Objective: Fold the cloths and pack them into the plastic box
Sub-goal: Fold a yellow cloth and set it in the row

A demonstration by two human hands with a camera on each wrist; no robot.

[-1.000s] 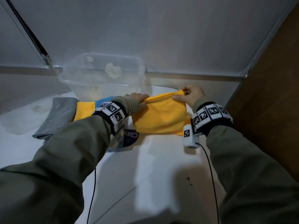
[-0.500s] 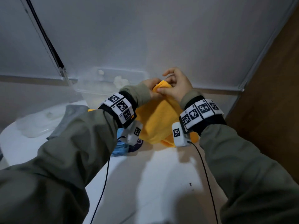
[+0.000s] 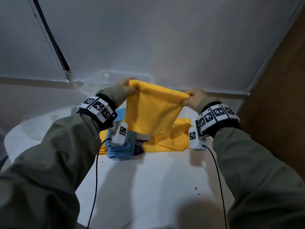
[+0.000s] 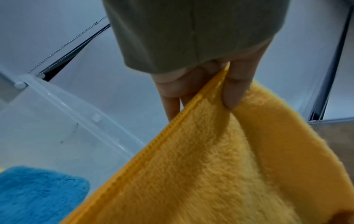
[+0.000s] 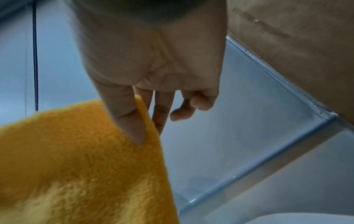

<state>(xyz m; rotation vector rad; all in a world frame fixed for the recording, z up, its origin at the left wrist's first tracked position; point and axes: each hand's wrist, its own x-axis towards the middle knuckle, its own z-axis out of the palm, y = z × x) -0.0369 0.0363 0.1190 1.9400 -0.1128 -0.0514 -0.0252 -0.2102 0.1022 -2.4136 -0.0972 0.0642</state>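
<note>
I hold a yellow cloth (image 3: 153, 111) up by its top edge, spread between both hands above the white table (image 3: 156, 187). My left hand (image 3: 129, 87) pinches the left top corner, thumb against fingers (image 4: 232, 92). At the other corner my right hand (image 3: 192, 97) pinches the cloth (image 5: 76, 159) between thumb and forefinger. The cloth's lower part trails onto the table. The clear plastic box (image 3: 107, 76) stands behind it against the wall, mostly hidden; its rim (image 4: 80, 115) shows in the left wrist view. A folded blue cloth (image 3: 119, 150) lies below my left wrist.
A second yellow cloth (image 3: 103, 141) peeks out left of the blue one. The blue cloth (image 4: 36, 192) carries a paper label (image 3: 139, 144). A brown wooden panel (image 3: 280, 96) closes the right side. A clear lid (image 3: 38, 128) lies at the table's left.
The yellow cloth was lifted off the table; my hands came together at its top, then moved apart, so it now hangs spread between them.
</note>
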